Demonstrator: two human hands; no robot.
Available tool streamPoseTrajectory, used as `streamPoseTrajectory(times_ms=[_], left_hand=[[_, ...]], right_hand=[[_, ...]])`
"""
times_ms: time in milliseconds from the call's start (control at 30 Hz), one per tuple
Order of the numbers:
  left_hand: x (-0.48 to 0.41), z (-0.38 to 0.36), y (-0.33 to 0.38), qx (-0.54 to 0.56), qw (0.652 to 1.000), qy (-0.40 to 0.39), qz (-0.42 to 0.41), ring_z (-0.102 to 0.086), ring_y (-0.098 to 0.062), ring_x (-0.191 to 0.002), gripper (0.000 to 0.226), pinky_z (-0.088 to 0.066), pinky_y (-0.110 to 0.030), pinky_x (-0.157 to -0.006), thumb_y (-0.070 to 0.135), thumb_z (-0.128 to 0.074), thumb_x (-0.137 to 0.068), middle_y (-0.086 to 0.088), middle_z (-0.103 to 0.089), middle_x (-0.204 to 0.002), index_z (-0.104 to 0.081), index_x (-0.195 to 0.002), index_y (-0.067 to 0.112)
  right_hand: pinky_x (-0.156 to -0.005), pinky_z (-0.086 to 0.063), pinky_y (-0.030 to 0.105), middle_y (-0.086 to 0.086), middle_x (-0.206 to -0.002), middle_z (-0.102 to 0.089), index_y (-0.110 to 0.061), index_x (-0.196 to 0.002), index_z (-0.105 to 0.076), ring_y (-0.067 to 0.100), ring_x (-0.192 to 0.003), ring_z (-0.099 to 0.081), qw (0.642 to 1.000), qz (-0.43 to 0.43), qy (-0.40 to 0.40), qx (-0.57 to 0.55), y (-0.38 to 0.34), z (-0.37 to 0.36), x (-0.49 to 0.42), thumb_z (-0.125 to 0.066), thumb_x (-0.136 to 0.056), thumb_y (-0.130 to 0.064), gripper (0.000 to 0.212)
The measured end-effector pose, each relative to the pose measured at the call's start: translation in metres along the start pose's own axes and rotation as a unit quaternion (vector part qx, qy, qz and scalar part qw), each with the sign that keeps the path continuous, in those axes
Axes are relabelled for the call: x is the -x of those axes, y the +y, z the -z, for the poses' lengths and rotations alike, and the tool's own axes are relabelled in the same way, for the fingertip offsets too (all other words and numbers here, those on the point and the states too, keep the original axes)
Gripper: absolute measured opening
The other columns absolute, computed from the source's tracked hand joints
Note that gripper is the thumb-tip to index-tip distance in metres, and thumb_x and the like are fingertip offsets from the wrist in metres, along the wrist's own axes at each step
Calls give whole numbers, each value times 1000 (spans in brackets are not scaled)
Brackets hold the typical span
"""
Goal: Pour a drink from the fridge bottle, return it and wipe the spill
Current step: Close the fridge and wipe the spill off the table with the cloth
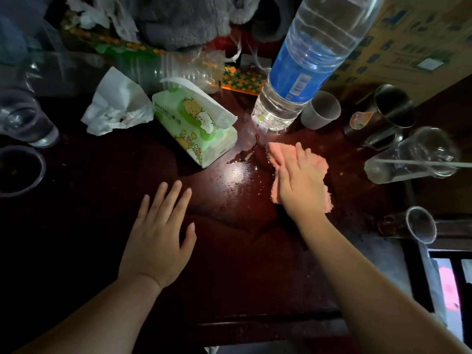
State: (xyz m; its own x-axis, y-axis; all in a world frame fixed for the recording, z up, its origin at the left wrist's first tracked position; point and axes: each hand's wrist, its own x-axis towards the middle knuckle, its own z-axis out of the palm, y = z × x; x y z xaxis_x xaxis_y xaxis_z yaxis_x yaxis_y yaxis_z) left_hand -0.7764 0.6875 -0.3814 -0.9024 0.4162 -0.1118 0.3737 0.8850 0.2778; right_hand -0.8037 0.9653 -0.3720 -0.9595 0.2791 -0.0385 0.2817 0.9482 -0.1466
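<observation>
dark wet table | right hand fingers flat on pink cloth | left hand fingers released | bottle label unreadable

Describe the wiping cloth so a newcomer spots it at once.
Start at the tall blue-labelled water bottle on the dark table. Just below its base, the right hand presses flat on the cloth. It is the only pink, fuzzy thing; the nearby tissue pack is green and white.
</observation>
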Motion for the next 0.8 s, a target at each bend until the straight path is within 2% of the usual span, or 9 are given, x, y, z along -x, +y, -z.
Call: streamPoseTrajectory(times_ms=[167, 300, 333, 400, 467, 533, 600, 700, 800], left_hand=[[-1, 1, 0, 4, 1000, 0, -1, -18, -23, -146, 62, -11, -41, -118, 40, -31, -89, -6, -27, -156, -36, -146, 14], [-1, 1, 0, 6, 1000, -2, -1, -17, -23, -146, 63, -11, -41, -118, 40, -30, -89, -6, -27, -156, -36, -146, 14], [-1, 1, 0, 7, 1000, -1, -2, -17, -23, -146, 63, -11, -41, -118, 40, -31, -89, -6, -27, -156, -36, -146, 14], [-1, 1, 0, 7, 1000, -2, -4, -18, -23, -146, 62, -11, -41, -118, 39, -31, -89, -6, -27, -156, -37, -146, 14], [-1, 1, -1, 9, 1000, -2, -4, -18, -23, -145, 62, -12, -42, -117, 39, -32, -89, -6, -28, -156, -37, -146, 14], [-1, 0, -1, 7, 1000, -1, -4, -18, -23, -145, 62, -12, -42, -117, 39, -32, -89, -6, -28, -156, -37, -146, 14], [-1, 0, -1, 0, 1000, -4, -3, -17, -22, -146, 62, -12, -42, -117, 39, -31, -89, -5, -26, -156, -36, -146, 14], [0, 0, -1, -4, 1000, -5, -2, -15, -21, -146, 62, -11, -42, -117, 40, -30, -90, -4, -25, -157, -34, -147, 15], [0, 0, -1, -7, 1000, -6, -2, -15, -21, -146, 61, -11, -42, -117, 41, -29, -91, -4, -24, -157, -32, -147, 16]], right_hand=[[-110, -10, 40, 17, -150, -34, -14, -139, -45, 39, -137, -30, 994, 107, -8, -6, -13, -5, 40, -32, -93, -32, 50], [-114, -21, 45, 17, -151, -31, -22, -144, -36, 35, -139, -26, 992, 119, -26, -12, 1, 0, 52, -37, -93, -36, 52], [-110, -29, 45, 18, -146, -36, -23, -141, -40, 34, -135, -31, 995, 100, -13, -12, 3, 1, 51, -39, -92, -36, 51], [-91, -43, 44, 16, -129, -48, -24, -132, -51, 31, -116, -41, 998, 51, 28, -9, 2, 3, 48, -45, -87, -34, 46], [-78, -45, 44, 14, -115, -51, -24, -124, -55, 32, -100, -44, 997, 27, 61, -36, 0, 3, 46, -51, -84, -23, 40], [-76, -45, 42, 15, -109, -50, -23, -121, -57, 32, -95, -44, 993, 29, 77, -84, 2, 5, 39, -53, -84, -10, 39], [-83, -40, 36, 15, -110, -48, -22, -122, -57, 29, -97, -41, 989, 29, 91, -114, 7, 8, 27, -54, -85, -4, 41], [-87, -28, 22, 16, -109, -48, -18, -124, -59, 28, -101, -42, 984, 22, 132, -115, 10, 16, 0, -54, -83, -2, 43], [-85, -26, 18, 16, -108, -48, -19, -126, -58, 29, -102, -43, 985, 13, 138, -102, 4, 23, -25, -52, -85, -6, 44]])
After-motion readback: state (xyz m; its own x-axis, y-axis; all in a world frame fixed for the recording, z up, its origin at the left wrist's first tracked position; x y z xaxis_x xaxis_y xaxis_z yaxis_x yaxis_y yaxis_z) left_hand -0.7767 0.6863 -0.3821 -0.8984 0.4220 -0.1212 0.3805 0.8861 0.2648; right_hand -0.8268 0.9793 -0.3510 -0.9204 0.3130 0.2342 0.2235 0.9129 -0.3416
